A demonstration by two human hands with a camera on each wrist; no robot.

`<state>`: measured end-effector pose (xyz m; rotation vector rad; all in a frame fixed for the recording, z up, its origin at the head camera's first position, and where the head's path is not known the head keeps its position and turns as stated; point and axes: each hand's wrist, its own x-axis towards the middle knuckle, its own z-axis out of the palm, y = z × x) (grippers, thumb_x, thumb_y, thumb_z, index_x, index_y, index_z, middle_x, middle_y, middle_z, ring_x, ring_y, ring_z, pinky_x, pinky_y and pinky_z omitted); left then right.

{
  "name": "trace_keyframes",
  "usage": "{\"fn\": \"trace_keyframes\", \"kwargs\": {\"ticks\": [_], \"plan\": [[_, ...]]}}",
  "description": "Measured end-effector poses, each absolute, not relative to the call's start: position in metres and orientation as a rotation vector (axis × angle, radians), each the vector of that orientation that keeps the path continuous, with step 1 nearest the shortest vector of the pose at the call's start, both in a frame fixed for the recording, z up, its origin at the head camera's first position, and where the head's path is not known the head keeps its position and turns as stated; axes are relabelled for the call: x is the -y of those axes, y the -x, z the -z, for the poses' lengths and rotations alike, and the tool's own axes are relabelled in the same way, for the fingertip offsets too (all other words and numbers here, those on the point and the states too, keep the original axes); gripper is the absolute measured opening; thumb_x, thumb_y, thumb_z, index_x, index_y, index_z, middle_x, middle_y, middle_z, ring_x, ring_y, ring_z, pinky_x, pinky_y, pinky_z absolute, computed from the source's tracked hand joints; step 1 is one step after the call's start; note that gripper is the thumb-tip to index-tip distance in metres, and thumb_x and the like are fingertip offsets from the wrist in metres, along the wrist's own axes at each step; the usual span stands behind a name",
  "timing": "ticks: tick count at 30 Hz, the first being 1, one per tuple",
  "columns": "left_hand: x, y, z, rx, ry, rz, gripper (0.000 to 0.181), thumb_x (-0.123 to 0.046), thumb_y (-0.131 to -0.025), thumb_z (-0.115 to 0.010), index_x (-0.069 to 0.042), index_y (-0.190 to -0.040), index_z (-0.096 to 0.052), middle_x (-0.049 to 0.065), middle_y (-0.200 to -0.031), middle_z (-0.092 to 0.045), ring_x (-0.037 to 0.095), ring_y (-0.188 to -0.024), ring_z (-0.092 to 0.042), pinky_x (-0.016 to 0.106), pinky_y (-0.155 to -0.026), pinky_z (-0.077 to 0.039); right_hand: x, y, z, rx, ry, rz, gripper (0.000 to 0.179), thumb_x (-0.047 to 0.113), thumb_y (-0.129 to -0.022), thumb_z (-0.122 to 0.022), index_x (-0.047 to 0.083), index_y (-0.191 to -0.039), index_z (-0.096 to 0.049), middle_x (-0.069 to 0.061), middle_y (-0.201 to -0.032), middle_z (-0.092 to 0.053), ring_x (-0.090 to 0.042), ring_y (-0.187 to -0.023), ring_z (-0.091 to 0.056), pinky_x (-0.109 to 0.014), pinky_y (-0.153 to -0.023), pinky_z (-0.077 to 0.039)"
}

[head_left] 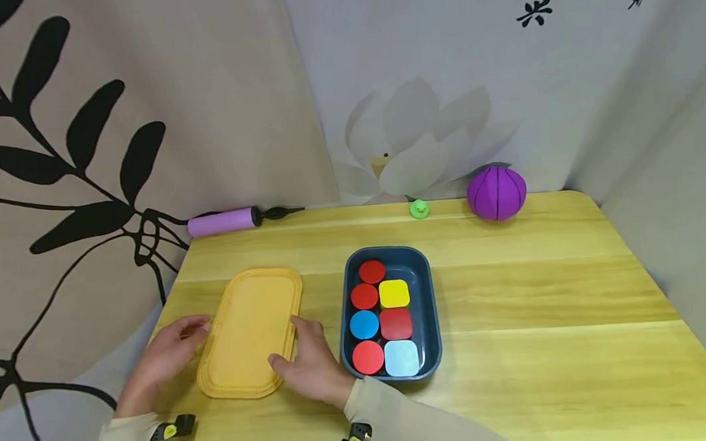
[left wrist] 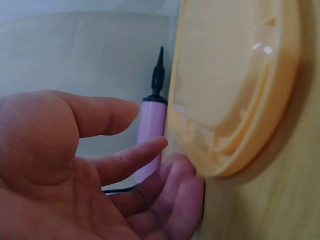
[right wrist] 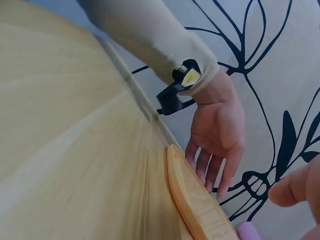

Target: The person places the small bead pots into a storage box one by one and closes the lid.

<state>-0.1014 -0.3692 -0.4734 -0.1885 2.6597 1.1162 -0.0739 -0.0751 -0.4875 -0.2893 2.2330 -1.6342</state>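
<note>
A yellow rectangular lid with a raised rim lies on the wooden table. My left hand is beside its left edge, fingers loosely bent and holding nothing; in the left wrist view that hand shows a gap between thumb and fingers. At the lid's right edge is my right hand, thumb and forefinger spread along the rim. Only its thumb shows in the right wrist view; the other fingers are hidden there. Right of this hand stands a dark blue box holding several red, blue and yellow round and square pieces.
Along the table's back edge are a purple hand pump with a black nozzle, a small green duck and a purple ball. Patterned curtains hang behind the wooden table.
</note>
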Motion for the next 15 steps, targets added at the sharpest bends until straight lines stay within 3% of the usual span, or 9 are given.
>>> {"fn": "trace_keyframes", "kwargs": {"ticks": [8, 12, 15], "plan": [[0.3671, 0.1043, 0.4766, -2.542, 0.21, -1.181, 0.061, -0.031, -0.115, -0.047, 0.013, -0.156, -0.036, 0.036, -0.15, -0.051, 0.036, -0.127, -0.061, 0.031, -0.086, -0.06, 0.0774, 0.0724, 0.4928, -2.157, 0.211, 1.746, 0.072, 0.025, -0.097, -0.073, 0.002, -0.158, -0.041, -0.015, -0.149, -0.048, -0.029, -0.134, -0.053, -0.038, -0.106, -0.05], [0.3722, 0.1031, 0.4797, -2.488, 0.201, -1.233, 0.063, -0.032, -0.114, -0.047, 0.012, -0.158, -0.035, 0.033, -0.155, -0.049, 0.016, -0.122, -0.064, 0.028, -0.087, -0.06, 0.0781, 0.07, 0.4936, -2.132, 0.172, 1.807, 0.069, 0.021, -0.097, -0.073, 0.002, -0.157, -0.043, -0.013, -0.144, -0.051, -0.027, -0.129, -0.053, -0.035, -0.102, -0.051], [0.3745, 0.1004, 0.4804, -2.418, 0.182, -1.349, 0.063, -0.03, -0.113, -0.052, 0.01, -0.159, -0.035, 0.027, -0.146, -0.059, -0.002, -0.107, -0.065, 0.028, -0.083, -0.061, 0.0771, 0.0693, 0.492, -2.119, 0.157, 1.882, 0.067, 0.016, -0.097, -0.073, 0.002, -0.156, -0.044, -0.012, -0.144, -0.051, -0.025, -0.125, -0.054, -0.032, -0.097, -0.053]]}}
